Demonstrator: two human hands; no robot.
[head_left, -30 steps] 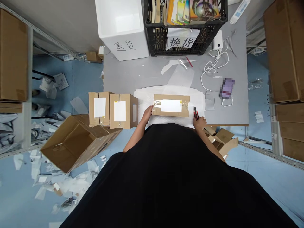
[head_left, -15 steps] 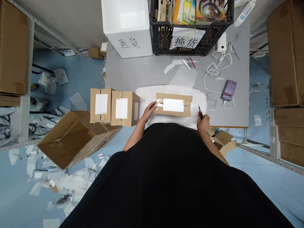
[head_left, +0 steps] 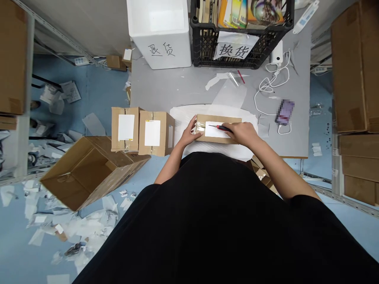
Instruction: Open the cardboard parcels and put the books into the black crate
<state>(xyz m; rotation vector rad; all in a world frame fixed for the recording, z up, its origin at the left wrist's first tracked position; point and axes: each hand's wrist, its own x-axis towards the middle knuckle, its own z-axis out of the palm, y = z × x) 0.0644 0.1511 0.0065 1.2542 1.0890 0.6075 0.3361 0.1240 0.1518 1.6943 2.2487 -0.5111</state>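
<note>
Head view: looking straight down on both forearms, with the cardboard parcel [head_left: 219,117] lying flat on a white foam sheet [head_left: 183,126].
Parcel: long axis runs crosswise to my view; a white label [head_left: 214,129] sits on top, and clear packing tape [head_left: 200,126] crosses its left end.
Left hand [head_left: 188,135]: fingers [head_left: 196,125] spread, pressed on the parcel's left end over the tape.
Right hand [head_left: 241,133]: nearer the label, fingers wrapped around a red-and-black utility knife [head_left: 223,127], its tip over the label (contact too fine for me to judge from here).
Room: the foam sheet extends beyond the parcel's right end.
Around parcel: two taped cartons [head_left: 155,134] stand just left of it; a black crate [head_left: 207,51] lies beyond it; a white cable [head_left: 266,85] loops right of it.
</note>
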